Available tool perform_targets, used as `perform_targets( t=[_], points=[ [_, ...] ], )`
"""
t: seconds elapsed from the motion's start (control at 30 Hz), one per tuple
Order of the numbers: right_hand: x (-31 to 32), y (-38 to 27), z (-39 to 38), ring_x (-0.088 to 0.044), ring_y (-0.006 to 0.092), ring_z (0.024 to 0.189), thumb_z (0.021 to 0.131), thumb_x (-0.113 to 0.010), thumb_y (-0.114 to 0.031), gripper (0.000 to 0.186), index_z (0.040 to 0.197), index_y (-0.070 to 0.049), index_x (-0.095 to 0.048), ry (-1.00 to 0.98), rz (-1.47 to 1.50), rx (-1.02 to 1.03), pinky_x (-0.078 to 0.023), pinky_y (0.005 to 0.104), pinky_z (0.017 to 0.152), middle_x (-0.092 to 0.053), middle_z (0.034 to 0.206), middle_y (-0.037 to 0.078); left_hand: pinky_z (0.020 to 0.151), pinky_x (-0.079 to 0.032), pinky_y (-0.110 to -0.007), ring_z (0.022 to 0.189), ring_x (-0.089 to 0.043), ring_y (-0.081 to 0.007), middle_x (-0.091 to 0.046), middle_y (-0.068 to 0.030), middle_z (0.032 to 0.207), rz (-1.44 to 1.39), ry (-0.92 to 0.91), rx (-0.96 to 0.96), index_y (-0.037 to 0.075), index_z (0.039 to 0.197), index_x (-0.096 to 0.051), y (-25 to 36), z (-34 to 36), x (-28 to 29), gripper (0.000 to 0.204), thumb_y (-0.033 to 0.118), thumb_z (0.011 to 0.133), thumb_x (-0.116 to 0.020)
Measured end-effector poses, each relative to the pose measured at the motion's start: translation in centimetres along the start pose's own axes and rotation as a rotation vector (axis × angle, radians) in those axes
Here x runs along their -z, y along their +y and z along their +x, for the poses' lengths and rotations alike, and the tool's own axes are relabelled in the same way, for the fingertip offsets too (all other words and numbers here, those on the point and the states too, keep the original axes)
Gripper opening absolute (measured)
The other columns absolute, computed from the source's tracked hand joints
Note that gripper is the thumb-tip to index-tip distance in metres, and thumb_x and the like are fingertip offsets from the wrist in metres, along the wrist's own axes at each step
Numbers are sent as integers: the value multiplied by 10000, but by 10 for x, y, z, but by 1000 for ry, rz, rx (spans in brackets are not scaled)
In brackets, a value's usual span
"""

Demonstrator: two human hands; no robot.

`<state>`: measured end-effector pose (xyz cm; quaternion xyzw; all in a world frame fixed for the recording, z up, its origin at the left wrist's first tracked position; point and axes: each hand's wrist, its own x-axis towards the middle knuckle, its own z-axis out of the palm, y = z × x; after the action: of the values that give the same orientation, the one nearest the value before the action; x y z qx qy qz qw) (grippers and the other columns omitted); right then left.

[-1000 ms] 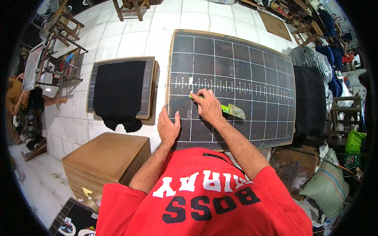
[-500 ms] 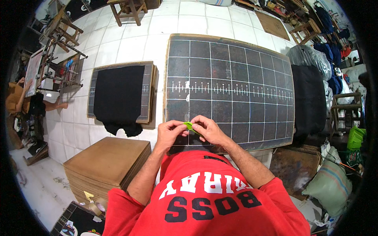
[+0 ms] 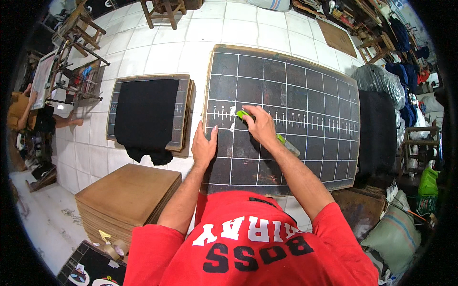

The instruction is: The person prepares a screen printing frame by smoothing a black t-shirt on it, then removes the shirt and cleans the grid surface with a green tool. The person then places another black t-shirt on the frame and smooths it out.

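Note:
A dark board (image 3: 305, 169) with a white grid and tick marks lies in front of me. My right hand (image 3: 260, 124) is closed on a green plastic tool (image 3: 242, 115), whose clear flat end (image 3: 290, 148) sticks out behind my fingers. It is held over the ruled band, beside a white smudge on the board. My left hand (image 3: 205, 145) rests open along the board's left edge, thumb raised.
A black cloth (image 3: 143, 114) lies on a stack of boards at the left, above a stack of brown sheets (image 3: 126, 186). Another person's legs and arm (image 3: 69, 121) show beside a metal rack (image 3: 81, 88). Bagged bundles (image 3: 377, 86), stools and sacks crowd the right.
Half a second ago both hands held the green tool near me. My left hand has since let go and moved to the board's left edge; my right hand has moved forward with the tool.

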<state>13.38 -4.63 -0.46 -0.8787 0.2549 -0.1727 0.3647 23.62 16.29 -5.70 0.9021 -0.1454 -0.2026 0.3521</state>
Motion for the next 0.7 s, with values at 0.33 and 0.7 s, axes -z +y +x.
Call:
perform_targets(
  t=[0.33,0.7],
  points=[
    [-16,6,36,-719,409,872,991,-744,-277,183,1101,-136,-708,-102,-321,-40,-579,544,741,-630,1029,116,1087,-496,-517,1292,-623,-440,-644,-272,1385,58,77,-4,-40,1479,-548,10,1,-3,701,512,1055,-628],
    [-10,12,42,-718,417,877,991,-738,-244,151,1097,-139,-716,-79,-200,90,-574,548,741,-626,1055,121,1061,-502,-527,1253,-633,-441,-653,-271,1344,58,101,-30,-43,1447,-558,9,2,-5,673,489,1045,-647]
  ],
)
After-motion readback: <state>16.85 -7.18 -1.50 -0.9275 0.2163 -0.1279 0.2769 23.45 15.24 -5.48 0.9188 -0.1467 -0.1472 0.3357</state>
